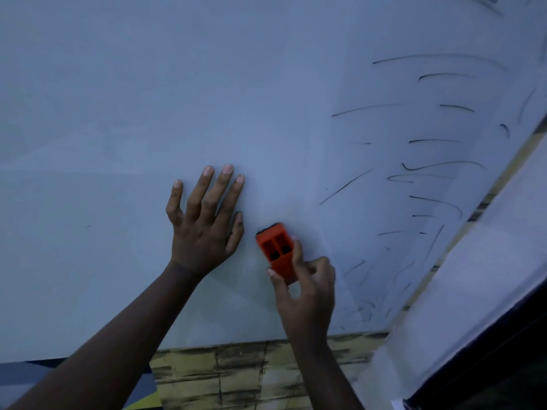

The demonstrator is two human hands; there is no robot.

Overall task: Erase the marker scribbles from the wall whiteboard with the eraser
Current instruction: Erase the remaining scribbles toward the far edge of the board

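Note:
The whiteboard (148,99) fills most of the head view. Its left and middle look wiped, while several black marker strokes (426,167) cover the right part. My right hand (307,288) grips an orange eraser (276,250) with a dark pad, pressed against the board near its lower edge, just left of the strokes. My left hand (205,220) lies flat on the board with its fingers spread, a little to the left of the eraser.
Below the board runs a worn yellowish wall with dark streaks (236,377). A pale surface (488,276) and a dark edge (488,356) close off the lower right corner. More faint strokes (488,1) sit at the top right.

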